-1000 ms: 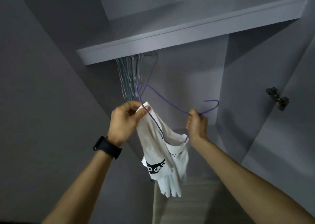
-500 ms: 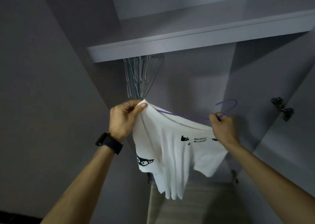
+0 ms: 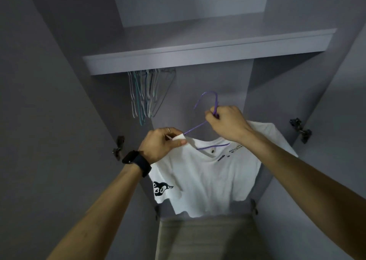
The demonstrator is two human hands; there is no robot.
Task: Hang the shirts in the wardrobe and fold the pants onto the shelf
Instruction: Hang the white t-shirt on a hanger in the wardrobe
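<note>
A white T-shirt (image 3: pixel 208 176) with black prints hangs spread on a purple wire hanger (image 3: pixel 209 101) inside the open wardrobe. My right hand (image 3: pixel 227 123) grips the hanger just below its hook, which points upward. My left hand (image 3: pixel 162 143) pinches the shirt's left shoulder at the collar, over the hanger's arm. The hanger's right arm is hidden inside the shirt. The rail is out of sight behind the shelf edge.
A grey shelf (image 3: pixel 198 55) spans the wardrobe above the hands. Several empty wire hangers (image 3: pixel 146 95) hang bunched at the left under it. Door hinges (image 3: pixel 300 129) sit on the right side, another hinge (image 3: pixel 118 146) on the left. A wooden floor panel (image 3: pixel 208 238) lies below.
The shirt has spread out over the hanger. My right hand turned the hook from sideways to upright and raised it toward the middle. The left hand stayed on the shirt's shoulder.
</note>
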